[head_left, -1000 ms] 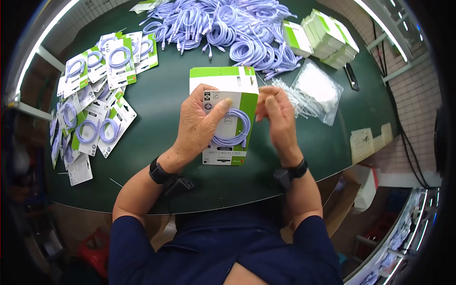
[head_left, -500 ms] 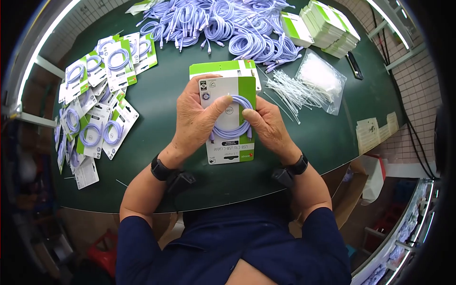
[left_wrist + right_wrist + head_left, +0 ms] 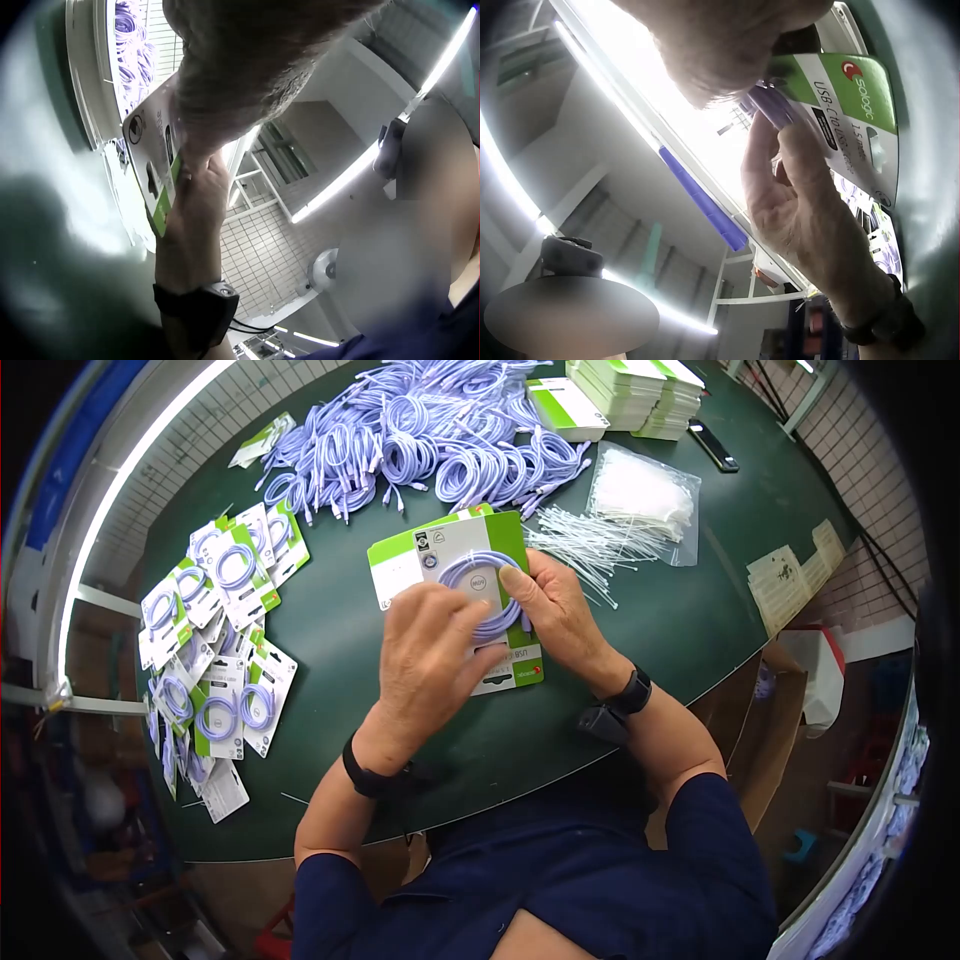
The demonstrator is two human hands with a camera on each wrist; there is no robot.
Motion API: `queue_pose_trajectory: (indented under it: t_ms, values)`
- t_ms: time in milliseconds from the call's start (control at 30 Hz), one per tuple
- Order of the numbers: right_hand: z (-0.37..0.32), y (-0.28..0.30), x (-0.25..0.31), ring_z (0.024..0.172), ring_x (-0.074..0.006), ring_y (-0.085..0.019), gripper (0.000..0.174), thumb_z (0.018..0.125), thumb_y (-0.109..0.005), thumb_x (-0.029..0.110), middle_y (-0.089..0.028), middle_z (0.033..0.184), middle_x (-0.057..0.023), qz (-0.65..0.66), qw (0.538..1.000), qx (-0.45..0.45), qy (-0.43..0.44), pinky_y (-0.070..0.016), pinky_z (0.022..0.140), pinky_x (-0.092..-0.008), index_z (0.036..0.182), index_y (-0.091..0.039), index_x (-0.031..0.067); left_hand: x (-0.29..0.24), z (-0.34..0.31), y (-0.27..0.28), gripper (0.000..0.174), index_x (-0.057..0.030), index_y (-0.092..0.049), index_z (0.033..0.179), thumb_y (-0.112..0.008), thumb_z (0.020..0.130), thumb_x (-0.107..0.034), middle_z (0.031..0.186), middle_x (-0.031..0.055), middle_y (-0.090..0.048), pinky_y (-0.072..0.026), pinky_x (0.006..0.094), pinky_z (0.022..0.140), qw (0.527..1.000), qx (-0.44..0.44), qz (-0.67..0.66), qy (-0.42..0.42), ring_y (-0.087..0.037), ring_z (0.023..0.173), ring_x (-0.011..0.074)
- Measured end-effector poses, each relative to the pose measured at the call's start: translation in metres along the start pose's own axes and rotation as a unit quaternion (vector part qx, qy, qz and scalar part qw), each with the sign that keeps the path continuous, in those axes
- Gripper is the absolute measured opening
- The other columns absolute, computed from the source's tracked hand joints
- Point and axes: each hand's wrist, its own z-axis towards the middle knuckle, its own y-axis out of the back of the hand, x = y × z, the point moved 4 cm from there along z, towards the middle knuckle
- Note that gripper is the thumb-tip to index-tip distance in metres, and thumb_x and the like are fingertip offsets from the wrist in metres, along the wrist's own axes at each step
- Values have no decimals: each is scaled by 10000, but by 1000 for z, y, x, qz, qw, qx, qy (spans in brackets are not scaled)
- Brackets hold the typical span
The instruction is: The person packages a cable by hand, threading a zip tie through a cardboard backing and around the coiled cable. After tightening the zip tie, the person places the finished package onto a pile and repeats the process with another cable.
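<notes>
Head view: your left forearm angles toward 1 o'clock, your right forearm toward 11. Left hand lies at 8 o'clock of right hand, back up, fingers loosely bent, thumb apart. Right hand: gripping, thumb on top, aimed toward 10.

Head view: worn on your head, facing forward and down, the widest, covering the table, your left hand and your right hand from above. Left wrist view: close behind your left hand, tipped sideways, facing across to your right hand, a strip light beyond. Right wrist view: equally close and tipped, facing your left hand; all three share the card.
</notes>
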Motion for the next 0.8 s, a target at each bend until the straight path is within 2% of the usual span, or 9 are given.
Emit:
queue_pose_trajectory:
  t_ms: [33, 100, 133, 400, 500, 700, 800]
  values:
    - [-1, 0, -1, 844, -45, -563, 327, 1115, -593, 303, -681, 965, -10, -15, 1000, 6, 3, -495, 721, -244, 1187, -662, -8, -1, -1, -2, 511, -49, -676, 1216, -874, 756, -145, 1098, 86, -648, -464, 444, 984, 1000, 1, 0, 0, -588, 1095, 324]
    - [-3, 0, -4, 901, -36, -557, 345, 1130, -565, 317, -670, 1041, 4, -46, 999, 23, 7, -492, 785, -227, 1237, -649, 0, -2, -3, -11, 424, -59, -720, 1109, -884, 725, -131, 1065, 77, -667, -475, 450, 953, 1000, 4, -4, -2, -599, 1040, 308]
    - [-4, -1, -5, 901, -36, -557, 345, 1130, -565, 317, -670, 1041, 4, -48, 999, 23, 5, -492, 785, -227, 1237, -649, 0, -3, -3, -14, 381, -64, -742, 1055, -889, 709, -124, 1048, 73, -677, -481, 453, 937, 1000, 5, -8, -2, -604, 1012, 299]
    - [-6, -11, -5, 902, -45, -534, 359, 1133, -561, 334, -650, 1051, -3, 2, 1000, 5, 24, -487, 788, -238, 1259, -631, 6, 6, -4, -20, 328, -67, -732, 993, -882, 703, -102, 929, 37, -688, -458, 423, 863, 997, 9, -68, 35, -608, 957, 270]
    - [-7, -13, -2, 926, -58, -552, 380, 1131, -564, 345, -658, 1074, -16, -63, 996, -12, 63, -496, 804, -246, 1270, -629, -2, 9, -3, -23, 335, -77, -726, 1007, -869, 707, -121, 921, 28, -663, -455, 411, 870, 998, 9, -64, 19, -603, 945, 259]
    - [-5, -11, -2, 947, -83, -588, 385, 1127, -570, 348, -685, 1084, -43, -87, 994, -17, 69, -517, 825, -271, 1263, -625, -9, 3, -7, -31, 282, -94, -723, 990, -842, 735, -102, 901, 16, -644, -456, 419, 896, 998, -24, -12, -49, -619, 921, 245]
    - [-2, -8, -4, 925, -107, -609, 375, 1118, -590, 350, -706, 1060, -76, -77, 994, -33, 75, -532, 818, -297, 1211, -631, -11, 8, -5, -21, 238, -103, -712, 956, -826, 749, -71, 887, 14, -638, -468, 438, 976, 994, -54, -78, -48, -638, 912, 230]
